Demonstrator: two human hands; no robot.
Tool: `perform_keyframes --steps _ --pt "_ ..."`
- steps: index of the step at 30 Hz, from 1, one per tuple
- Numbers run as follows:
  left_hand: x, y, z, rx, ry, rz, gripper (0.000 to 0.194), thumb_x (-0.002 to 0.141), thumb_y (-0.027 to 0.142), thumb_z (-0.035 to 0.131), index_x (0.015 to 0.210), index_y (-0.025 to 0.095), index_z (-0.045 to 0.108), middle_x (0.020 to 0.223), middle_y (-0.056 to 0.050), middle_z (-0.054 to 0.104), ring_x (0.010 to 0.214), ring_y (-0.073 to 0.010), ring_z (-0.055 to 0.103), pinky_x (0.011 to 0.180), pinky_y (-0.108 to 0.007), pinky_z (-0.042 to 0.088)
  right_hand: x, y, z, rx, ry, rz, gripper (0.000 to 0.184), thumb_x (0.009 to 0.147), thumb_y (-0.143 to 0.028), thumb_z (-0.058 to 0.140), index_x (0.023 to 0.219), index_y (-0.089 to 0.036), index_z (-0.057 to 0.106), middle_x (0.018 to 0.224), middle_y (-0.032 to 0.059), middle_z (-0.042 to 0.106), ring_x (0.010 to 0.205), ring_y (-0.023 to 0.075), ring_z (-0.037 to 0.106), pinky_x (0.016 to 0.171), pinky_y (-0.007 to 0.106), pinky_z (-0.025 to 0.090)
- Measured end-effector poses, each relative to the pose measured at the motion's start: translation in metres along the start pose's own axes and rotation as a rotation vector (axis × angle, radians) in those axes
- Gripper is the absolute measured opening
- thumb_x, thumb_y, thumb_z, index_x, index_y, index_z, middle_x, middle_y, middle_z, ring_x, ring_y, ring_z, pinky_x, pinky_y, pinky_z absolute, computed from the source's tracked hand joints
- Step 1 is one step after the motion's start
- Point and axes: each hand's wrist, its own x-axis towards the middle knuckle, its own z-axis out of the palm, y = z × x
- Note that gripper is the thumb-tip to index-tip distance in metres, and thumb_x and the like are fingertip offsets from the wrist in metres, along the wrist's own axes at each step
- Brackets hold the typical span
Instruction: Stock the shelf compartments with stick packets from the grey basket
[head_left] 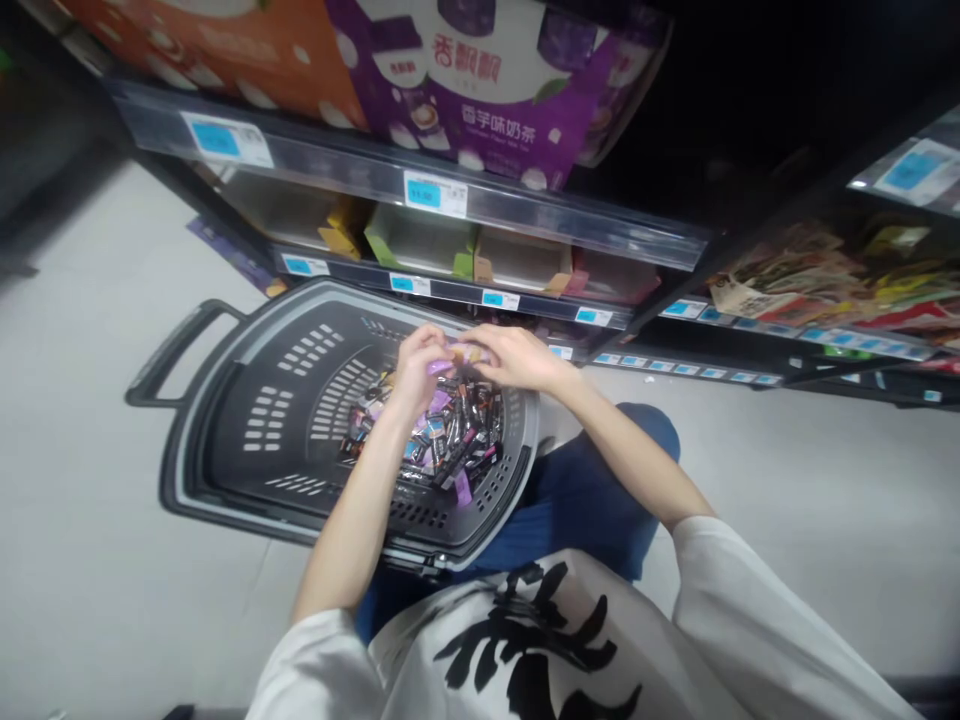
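Observation:
Over the far side of a dark grey shopping basket (225,420), both my hands are close together. My left hand (421,368) has its fingers closed on a small purple packet (440,367). Beside it, my right hand (521,357) grips a purple and yellow packet (471,353); its fingers partly cover it. I cannot tell whether the two purple bits are one packet. Below, inside the basket, lies a heap of small shiny sachets (450,430), mostly black with some purple and blue. A lone purple sachet (463,488) lies at the heap's near edge.
Shelving with price tags (435,195) rises just beyond the basket. Purple and orange milk tea boxes (495,110) stand on the upper shelf, open display cartons (517,258) below. Bagged goods (795,275) fill the right-hand shelf. The basket's handle (172,350) sticks out left above pale floor.

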Motion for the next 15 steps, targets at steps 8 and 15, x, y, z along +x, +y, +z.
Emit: perform_keyframes --steps 8,15 --pt "-0.002 -0.011 0.003 0.318 -0.193 0.028 0.052 0.089 0.051 0.060 0.130 0.022 0.050 0.087 -0.002 0.068 0.070 -0.0147 0.066 0.059 -0.026 0.055 -0.004 0.069 -0.005 0.196 0.241 0.182 0.032 0.075 -0.017 0.062 0.105 -0.013 0.073 0.087 0.0041 0.072 0.065 0.0121 0.058 0.070 0.026 0.048" --pt "-0.012 -0.028 0.004 1.246 -0.549 0.544 0.048 0.103 0.040 0.044 0.143 0.014 0.053 0.143 -0.016 0.059 0.135 -0.0297 0.050 0.117 -0.050 0.040 -0.045 0.147 0.007 0.410 0.318 0.647 0.030 0.080 -0.028 0.061 0.106 -0.013 0.066 0.098 0.0069 0.074 0.079 0.0145 0.068 0.070 0.024 0.053"
